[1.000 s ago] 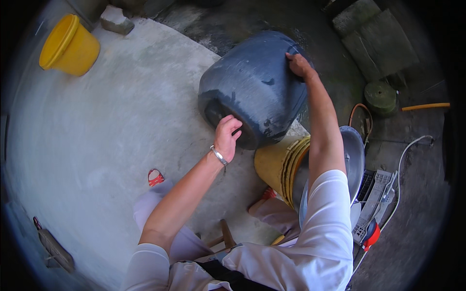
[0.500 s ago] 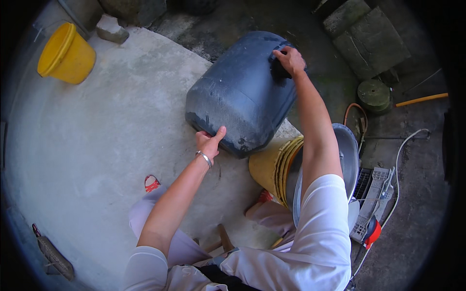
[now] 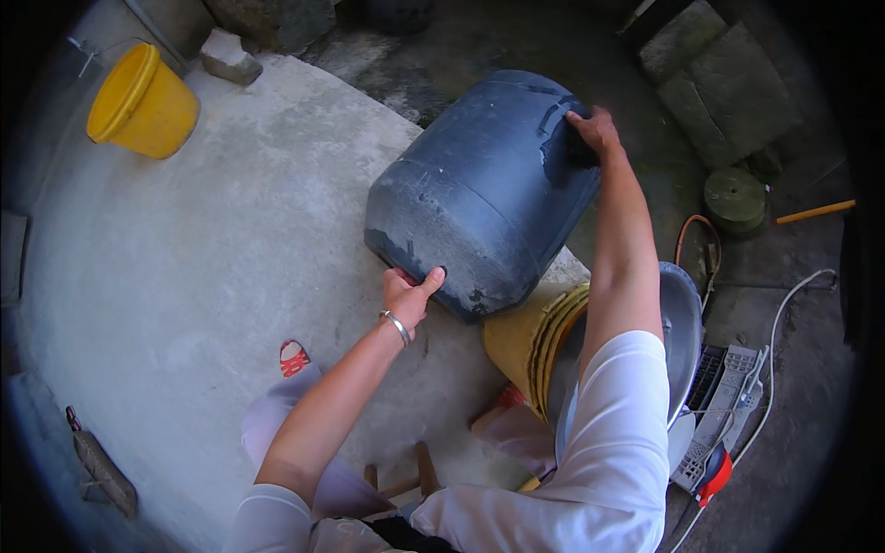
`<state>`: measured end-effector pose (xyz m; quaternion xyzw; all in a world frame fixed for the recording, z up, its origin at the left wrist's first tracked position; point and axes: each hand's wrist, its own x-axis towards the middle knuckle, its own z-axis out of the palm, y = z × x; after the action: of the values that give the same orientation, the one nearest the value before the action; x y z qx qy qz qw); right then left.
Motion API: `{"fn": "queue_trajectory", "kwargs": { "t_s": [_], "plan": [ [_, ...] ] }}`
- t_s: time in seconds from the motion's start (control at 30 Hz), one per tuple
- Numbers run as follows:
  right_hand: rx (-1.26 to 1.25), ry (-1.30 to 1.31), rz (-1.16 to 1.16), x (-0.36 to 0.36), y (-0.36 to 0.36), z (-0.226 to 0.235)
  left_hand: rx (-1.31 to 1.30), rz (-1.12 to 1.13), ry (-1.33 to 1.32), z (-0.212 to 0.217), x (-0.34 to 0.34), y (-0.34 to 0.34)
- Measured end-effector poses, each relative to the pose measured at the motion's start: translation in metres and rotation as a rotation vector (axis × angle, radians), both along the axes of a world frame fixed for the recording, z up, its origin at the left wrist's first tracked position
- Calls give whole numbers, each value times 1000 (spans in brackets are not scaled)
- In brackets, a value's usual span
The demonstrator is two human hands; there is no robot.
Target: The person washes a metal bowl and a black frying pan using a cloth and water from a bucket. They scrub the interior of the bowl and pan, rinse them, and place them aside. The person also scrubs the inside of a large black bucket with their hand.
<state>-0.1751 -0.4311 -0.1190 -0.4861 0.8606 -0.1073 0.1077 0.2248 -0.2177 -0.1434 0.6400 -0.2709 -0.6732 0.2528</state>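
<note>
A dark blue plastic barrel [image 3: 470, 184] lies tilted in front of me, its near end toward me and its far end over the dark wet ground. My left hand [image 3: 410, 300] grips the near bottom edge, thumb on top and fingers underneath. At the barrel's far right side, my right hand [image 3: 597, 134] presses with bent fingers against the surface. Something dark shows under that palm, too hidden to name. Wet streaks shine on the barrel just left of those fingers.
Stacked yellow buckets [image 3: 521, 346] and a grey metal basin [image 3: 680, 323] stand beside my right arm. A yellow bucket [image 3: 147, 106] sits at the far left, near a stone block [image 3: 230, 57]. Concrete slabs [image 3: 728, 88], a white hose [image 3: 772, 313] and a grey plastic rack [image 3: 728, 396] are on the right.
My right hand has slid a little outward along the barrel's right side, where wet streaks now show. The left hand keeps its hold on the near edge. The whole view has shifted slightly.
</note>
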Motion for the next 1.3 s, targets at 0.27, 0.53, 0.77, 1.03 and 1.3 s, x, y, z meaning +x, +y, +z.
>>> {"fn": "queue_trajectory", "kwargs": {
  "t_s": [0.27,0.53,0.77,1.03,1.3],
  "plan": [
    [86,-269,-6,-17,-5,-1,7,-62,26,-6,12,-1],
    [210,-198,110,4,16,73,108,-104,4,-20,45,-2],
    [72,246,475,54,30,116,78,-274,-244,-64,104,23],
    [-342,384,684,294,221,204,-316,-52,-710,-100,238,41],
    [-301,164,1070,443,443,160,-248,412,78,-29,285,68]
  ]
}}
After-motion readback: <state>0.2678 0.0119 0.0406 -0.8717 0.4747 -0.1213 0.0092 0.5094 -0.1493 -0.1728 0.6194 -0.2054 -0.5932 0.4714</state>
